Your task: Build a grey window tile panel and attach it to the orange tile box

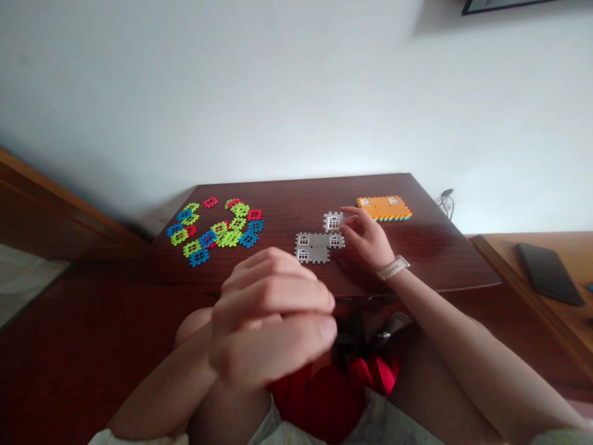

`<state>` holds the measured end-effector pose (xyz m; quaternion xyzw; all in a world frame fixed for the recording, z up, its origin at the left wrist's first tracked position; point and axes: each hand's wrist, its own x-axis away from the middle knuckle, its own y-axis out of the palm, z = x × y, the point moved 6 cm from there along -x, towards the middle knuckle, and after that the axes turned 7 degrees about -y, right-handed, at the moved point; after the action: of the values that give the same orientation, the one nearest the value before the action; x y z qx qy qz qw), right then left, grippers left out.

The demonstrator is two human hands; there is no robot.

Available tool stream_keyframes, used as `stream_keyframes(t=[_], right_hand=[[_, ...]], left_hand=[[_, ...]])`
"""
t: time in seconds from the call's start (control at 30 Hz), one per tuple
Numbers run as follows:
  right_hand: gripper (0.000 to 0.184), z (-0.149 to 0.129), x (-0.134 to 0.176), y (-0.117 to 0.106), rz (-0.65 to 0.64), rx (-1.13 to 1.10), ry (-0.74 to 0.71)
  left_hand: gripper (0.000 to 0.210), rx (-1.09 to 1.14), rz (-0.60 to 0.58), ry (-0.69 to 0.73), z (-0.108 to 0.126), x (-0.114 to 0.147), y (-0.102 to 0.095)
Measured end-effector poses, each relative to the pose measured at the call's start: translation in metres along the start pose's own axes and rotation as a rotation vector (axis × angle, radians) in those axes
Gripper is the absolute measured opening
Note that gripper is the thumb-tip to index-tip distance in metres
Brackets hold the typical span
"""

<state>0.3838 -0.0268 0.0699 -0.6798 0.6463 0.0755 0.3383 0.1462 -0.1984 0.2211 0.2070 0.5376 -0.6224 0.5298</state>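
My left hand [273, 315] is raised near the camera, well in front of the tabletop. Its fingers are curled together with the thumb alongside, and I see nothing between them. Over the table, my right hand [365, 238], with a light watch band at the wrist, pinches the right edge of a grey window tile [333, 221] between thumb and index finger. That tile is just behind a flat group of joined grey tiles [319, 242] with notched edges, some with white windows. I cannot tell whether it touches them.
A stack of orange notched panels [384, 207] lies at the back right. Small green, red and blue window tiles [229, 237] are scattered on the left of the dark wooden table [287, 201]. A wall stands behind. Off to the right, a dark flat device [549, 272] rests on another surface.
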Motion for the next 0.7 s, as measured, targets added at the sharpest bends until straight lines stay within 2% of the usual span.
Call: stream_keyframes(t=[0.03, 0.1, 0.23, 0.33, 0.4, 0.47, 0.57, 0.7], right_hand=[[0.042, 0.000, 0.001, -0.001, -0.007, 0.001, 0.003], [0.040, -0.001, 0.002, -0.002, -0.023, 0.002, 0.010], [0.042, -0.003, 0.005, -0.004, -0.053, 0.021, 0.018], [0.039, -0.004, 0.007, -0.005, -0.081, 0.041, 0.020], [0.037, -0.002, 0.007, -0.004, -0.100, 0.047, 0.027], [0.037, 0.002, 0.008, -0.004, -0.112, 0.051, 0.039], [0.038, 0.010, 0.010, -0.005, -0.130, 0.059, 0.052], [0.042, 0.013, 0.012, -0.005, -0.165, 0.066, 0.049]], left_hand=[[0.018, 0.019, 0.013, 0.057, -0.016, 0.000, 0.008], [0.024, -0.025, -0.037, -0.005, -0.063, 0.004, 0.030], [0.040, -0.128, -0.317, -0.201, -0.150, 0.032, 0.069], [0.073, -0.180, -0.512, -0.330, -0.191, 0.061, 0.088], [0.095, -0.226, -0.603, -0.411, -0.208, 0.076, 0.097], [0.107, -0.241, -0.672, -0.445, -0.216, 0.084, 0.106], [0.109, -0.236, -0.708, -0.433, -0.222, 0.083, 0.116], [0.104, -0.218, -0.714, -0.421, -0.227, 0.077, 0.119]])
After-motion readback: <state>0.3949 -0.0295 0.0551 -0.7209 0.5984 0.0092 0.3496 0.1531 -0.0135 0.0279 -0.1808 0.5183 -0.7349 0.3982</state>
